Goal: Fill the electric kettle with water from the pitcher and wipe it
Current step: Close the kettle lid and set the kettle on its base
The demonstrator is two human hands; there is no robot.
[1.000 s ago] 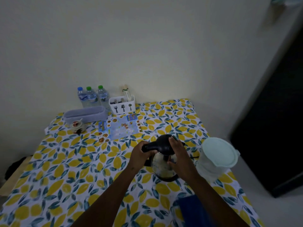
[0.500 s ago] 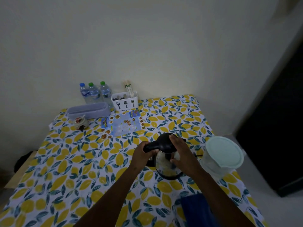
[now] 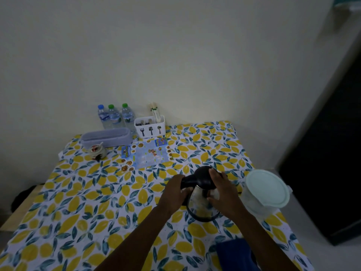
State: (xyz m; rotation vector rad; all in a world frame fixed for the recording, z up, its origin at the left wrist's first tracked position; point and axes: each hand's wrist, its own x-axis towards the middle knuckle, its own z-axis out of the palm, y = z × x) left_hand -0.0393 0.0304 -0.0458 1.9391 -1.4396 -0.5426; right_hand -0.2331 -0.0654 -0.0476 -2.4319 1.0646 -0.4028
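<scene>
The electric kettle [image 3: 199, 202], steel body with a black lid and handle, stands on the lemon-print table [image 3: 97, 202] at the right of centre. My left hand [image 3: 173, 194] is wrapped around the black handle. My right hand [image 3: 222, 194] rests over the lid and the right side of the body, with a bit of pale cloth showing under the fingers. The clear pitcher [image 3: 263, 194] with a pale mint lid stands just right of the kettle. A blue cloth [image 3: 236, 255] lies at the near edge under my right forearm.
Three water bottles [image 3: 115, 116] and a white cutlery holder [image 3: 149, 127] stand against the far wall. A grey oblong tub [image 3: 106, 136], a small jar [image 3: 96, 151] and a printed leaflet [image 3: 146, 155] lie at the back. A dark doorway opens right of the table.
Both hands stay on the kettle. My right hand has shifted slightly across the lid and side. The view has tilted up a little.
</scene>
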